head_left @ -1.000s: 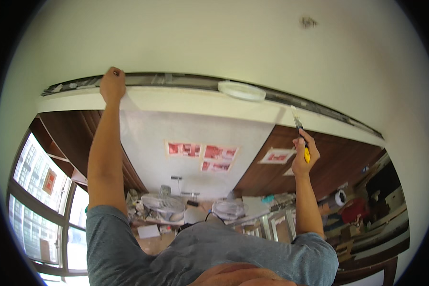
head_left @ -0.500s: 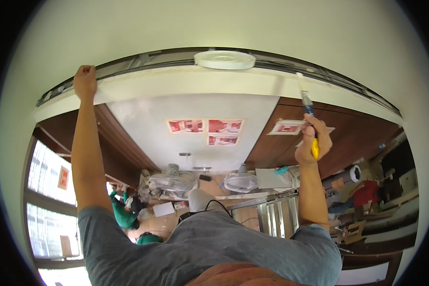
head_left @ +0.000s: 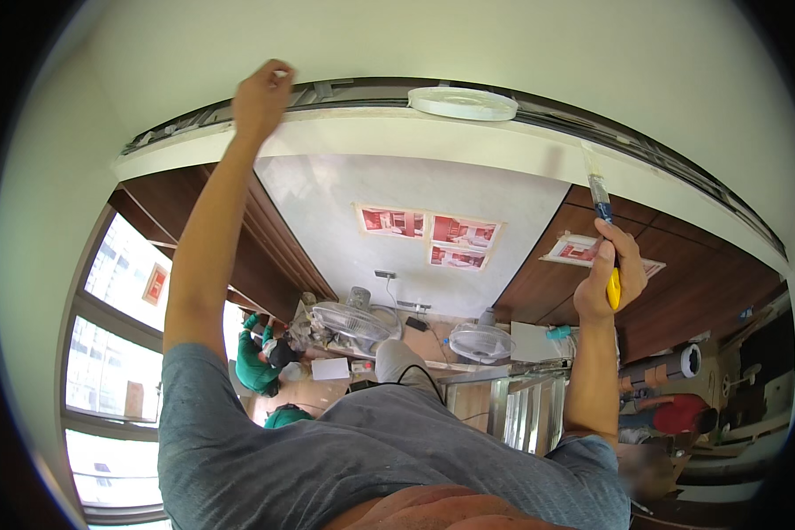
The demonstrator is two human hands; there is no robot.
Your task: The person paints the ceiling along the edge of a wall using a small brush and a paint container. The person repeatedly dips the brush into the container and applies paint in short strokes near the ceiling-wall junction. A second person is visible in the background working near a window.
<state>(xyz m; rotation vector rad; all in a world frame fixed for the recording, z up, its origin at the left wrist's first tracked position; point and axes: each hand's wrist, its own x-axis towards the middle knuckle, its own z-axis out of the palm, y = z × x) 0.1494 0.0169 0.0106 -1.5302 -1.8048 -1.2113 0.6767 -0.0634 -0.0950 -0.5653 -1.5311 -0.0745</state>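
My right hand (head_left: 611, 276) holds a paintbrush (head_left: 602, 205) by its dark blue handle, whose end is yellow. The brush's pale bristles point up, by the cream ledge (head_left: 362, 132) that runs below the ceiling. Up at the left, my left hand (head_left: 263, 102) is raised in front of the dark recess above this ledge. Its fingers are curled, with a small whitish bit showing at their tips that I cannot make out. On the ledge between both hands lies a round, flat, whitish disc-shaped thing (head_left: 462, 103).
Metal ladder rungs (head_left: 528, 411) stand below me. On the floor are two fans (head_left: 355, 322). People in green (head_left: 258, 367) and red (head_left: 680, 415) work below. Taped red-and-white prints (head_left: 393, 223) hang on the pale wall between brown panels (head_left: 671, 256).
My left hand has left the ledge's left part and moved up and to the right. My right hand still grips the paintbrush. The whole view has shifted.
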